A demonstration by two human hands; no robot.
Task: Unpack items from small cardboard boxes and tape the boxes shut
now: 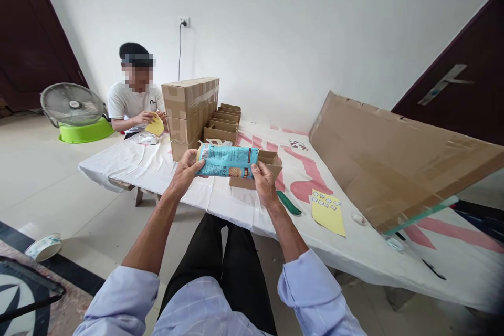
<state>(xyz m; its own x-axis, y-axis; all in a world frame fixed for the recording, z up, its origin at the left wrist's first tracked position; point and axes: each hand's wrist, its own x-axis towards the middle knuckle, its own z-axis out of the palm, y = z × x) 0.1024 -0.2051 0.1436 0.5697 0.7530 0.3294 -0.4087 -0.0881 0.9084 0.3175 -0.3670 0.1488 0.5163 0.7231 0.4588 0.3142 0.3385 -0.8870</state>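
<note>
A light blue printed food packet (228,160), with a barcode and a picture of a biscuit on it, is stretched level between my two hands above the table's near edge. My left hand (186,172) grips its left end, thumb on top. The right end is pinched by my right hand (264,181). Behind the packet an open cardboard box (270,163) shows in part, its inside mostly hidden. Close to my right hand a green-handled tool (289,203) lies on the white cloth.
Taped cartons (191,115) stand stacked at the back left, beside a row of open boxes (223,125). A yellow sheet with stickers (328,212) lies to the right, near a large cardboard panel (394,152). Across the table a person (136,102) holds something yellow.
</note>
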